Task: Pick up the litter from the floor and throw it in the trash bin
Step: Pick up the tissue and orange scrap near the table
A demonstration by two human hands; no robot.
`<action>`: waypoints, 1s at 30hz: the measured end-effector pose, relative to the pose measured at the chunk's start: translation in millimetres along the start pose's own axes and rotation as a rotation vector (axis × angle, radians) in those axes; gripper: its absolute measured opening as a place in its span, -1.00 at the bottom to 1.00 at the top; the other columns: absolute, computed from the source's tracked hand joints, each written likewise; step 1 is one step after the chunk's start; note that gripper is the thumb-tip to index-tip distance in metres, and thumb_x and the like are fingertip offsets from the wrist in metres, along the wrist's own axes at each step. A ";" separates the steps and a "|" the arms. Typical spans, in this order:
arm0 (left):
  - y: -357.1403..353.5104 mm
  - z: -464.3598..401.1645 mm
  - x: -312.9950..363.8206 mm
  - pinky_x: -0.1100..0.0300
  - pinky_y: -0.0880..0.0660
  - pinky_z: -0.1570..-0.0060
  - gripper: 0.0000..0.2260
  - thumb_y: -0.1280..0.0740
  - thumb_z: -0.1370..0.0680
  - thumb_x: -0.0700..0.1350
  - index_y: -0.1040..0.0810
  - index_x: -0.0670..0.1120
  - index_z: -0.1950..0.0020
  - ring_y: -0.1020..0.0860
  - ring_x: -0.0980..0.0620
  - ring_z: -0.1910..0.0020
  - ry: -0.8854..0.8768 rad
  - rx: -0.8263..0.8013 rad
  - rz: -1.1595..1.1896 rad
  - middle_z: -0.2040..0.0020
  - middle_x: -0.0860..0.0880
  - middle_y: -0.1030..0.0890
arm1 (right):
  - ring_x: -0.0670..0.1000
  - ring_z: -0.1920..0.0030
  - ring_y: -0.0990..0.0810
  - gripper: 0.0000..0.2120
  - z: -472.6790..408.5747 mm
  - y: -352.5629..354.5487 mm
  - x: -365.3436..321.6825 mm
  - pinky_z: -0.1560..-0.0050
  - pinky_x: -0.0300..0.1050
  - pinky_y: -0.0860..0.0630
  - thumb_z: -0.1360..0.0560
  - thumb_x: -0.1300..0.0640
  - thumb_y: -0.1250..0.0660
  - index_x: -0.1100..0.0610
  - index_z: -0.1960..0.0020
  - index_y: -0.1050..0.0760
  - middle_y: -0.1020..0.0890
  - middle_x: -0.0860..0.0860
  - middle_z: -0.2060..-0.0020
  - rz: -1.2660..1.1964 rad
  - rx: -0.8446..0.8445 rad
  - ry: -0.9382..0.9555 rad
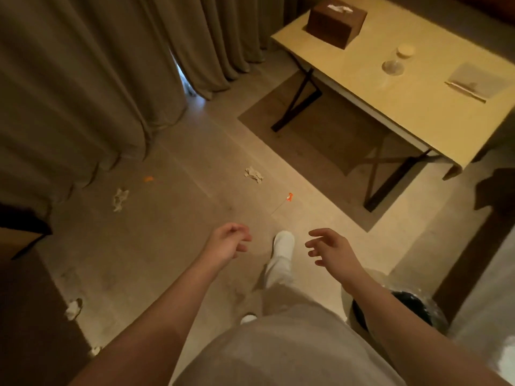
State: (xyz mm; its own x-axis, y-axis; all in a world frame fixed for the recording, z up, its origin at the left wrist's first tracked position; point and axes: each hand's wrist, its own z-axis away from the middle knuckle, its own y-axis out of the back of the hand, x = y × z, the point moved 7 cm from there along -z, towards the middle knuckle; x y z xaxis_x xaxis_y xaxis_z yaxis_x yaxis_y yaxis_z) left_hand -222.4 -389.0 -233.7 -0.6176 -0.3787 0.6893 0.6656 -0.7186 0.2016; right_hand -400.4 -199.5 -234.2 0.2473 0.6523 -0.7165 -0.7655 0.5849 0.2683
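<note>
head view down onto a pale floor (172, 246). at lower right, a round trash bin (418, 305) with a clear liner, dark inside, contents not discernible, partly hidden by the right forearm. on the table (418, 107), a brown tissue box (334, 22) with a white tissue poking out of the top. crumpled tissue (254, 174) ahead, long axis slanting down to the right; another crumpled tissue (120, 199) near the curtain (83, 79), long axis near vertical. orange scrap (289, 196) between. left hand (227, 243) empty, fingers loosely curled; right hand (331, 249) empty, fingers spread.

Litter (254, 174) left of table (418, 107)
</note>
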 end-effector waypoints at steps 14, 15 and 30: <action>-14.9 -237.1 73.7 0.27 -0.25 0.39 -0.94 -0.32 -0.59 -0.16 -0.55 -0.07 0.07 -0.47 0.00 0.39 0.362 -0.157 -0.236 0.27 -0.05 -0.56 | 0.11 0.07 -0.63 -0.75 -228.0 18.5 -80.0 -0.02 0.11 -0.59 -0.53 0.19 -0.21 0.04 -0.17 -0.52 -0.68 0.08 0.03 0.087 0.079 -0.205; -15.1 -257.7 74.5 0.27 -0.28 0.40 -0.98 -0.33 -0.58 -0.14 -0.55 -0.06 0.02 -0.50 0.01 0.38 0.380 -0.168 -0.267 0.24 -0.04 -0.58 | 0.13 0.08 -0.63 -0.74 -243.3 11.5 -76.0 -0.02 0.12 -0.59 -0.52 0.18 -0.22 0.04 -0.18 -0.52 -0.67 0.08 0.03 0.099 0.081 -0.217; -66.2 -625.6 -22.3 0.16 -0.36 0.03 -0.54 -0.33 -0.53 -0.08 -0.41 -0.07 -0.43 -0.55 -0.03 -0.05 0.097 -0.301 -0.904 -0.28 -0.10 -0.55 | 0.21 -0.25 -0.52 -0.49 -533.7 -91.4 129.4 -0.14 -0.04 -0.45 -0.54 0.16 -0.26 0.07 -0.48 -0.29 -0.47 0.20 -0.34 0.125 0.163 -0.476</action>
State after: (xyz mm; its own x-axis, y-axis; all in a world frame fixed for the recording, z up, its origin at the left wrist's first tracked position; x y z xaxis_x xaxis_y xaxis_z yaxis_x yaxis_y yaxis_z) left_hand -514.8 -698.0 -697.7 -0.8860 0.3556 0.2975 -0.2071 -0.8777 0.4321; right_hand -615.5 -425.8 -695.1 0.4316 0.8469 -0.3107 -0.7135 0.5312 0.4569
